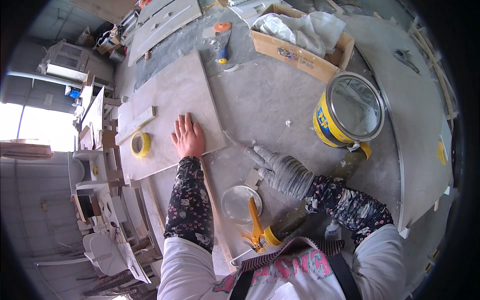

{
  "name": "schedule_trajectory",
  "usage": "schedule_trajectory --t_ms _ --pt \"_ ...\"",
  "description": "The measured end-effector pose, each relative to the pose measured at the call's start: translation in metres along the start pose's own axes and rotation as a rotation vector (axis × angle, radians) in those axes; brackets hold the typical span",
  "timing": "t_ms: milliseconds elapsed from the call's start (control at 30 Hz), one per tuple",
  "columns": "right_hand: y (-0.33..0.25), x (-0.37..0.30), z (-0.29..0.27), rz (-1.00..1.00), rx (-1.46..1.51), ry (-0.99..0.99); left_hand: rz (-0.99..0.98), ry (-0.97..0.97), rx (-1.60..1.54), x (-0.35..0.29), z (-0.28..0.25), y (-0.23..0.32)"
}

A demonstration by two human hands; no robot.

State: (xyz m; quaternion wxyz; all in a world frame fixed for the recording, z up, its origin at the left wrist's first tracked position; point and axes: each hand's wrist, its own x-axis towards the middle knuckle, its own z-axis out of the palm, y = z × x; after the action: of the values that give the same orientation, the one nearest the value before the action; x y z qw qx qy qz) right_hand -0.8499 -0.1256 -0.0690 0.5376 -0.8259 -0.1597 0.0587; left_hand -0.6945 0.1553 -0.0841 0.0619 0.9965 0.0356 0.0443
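Note:
My bare left hand (187,137) lies flat, fingers stretched, on a large pale grey board (172,92). Left of it on the board are a roll of yellow tape (140,144) and a narrow pale strip (137,124). My right hand (287,172), in a grey knitted glove, is closed round a slim tool (235,140). The tool's thin tip points at the board's right edge, near the corner; its kind and any contact are hard to make out. Below the glove are a round metal lid (235,204) and a small flat plate (253,178).
At right stands an open yellow can (332,122) holding pale grey paste. Beyond are a cardboard box (295,57) with white plastic and a blue-handled scraper (223,50). A yellow-handled caulking gun (257,225) lies near me. Pliers (406,60) rest on the right-hand panel (420,125).

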Motion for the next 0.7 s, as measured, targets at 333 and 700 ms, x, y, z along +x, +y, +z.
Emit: schedule_trajectory --t_ms 333,700 --pt "-0.048 0.077 -0.032 0.206 -0.114 -0.232 -0.027 -0.041 0.068 -0.001 -0.004 0.006" --pt "-0.035 0.091 -0.023 0.100 -0.091 -0.089 -0.036 -0.027 0.032 0.000 -0.001 0.007"
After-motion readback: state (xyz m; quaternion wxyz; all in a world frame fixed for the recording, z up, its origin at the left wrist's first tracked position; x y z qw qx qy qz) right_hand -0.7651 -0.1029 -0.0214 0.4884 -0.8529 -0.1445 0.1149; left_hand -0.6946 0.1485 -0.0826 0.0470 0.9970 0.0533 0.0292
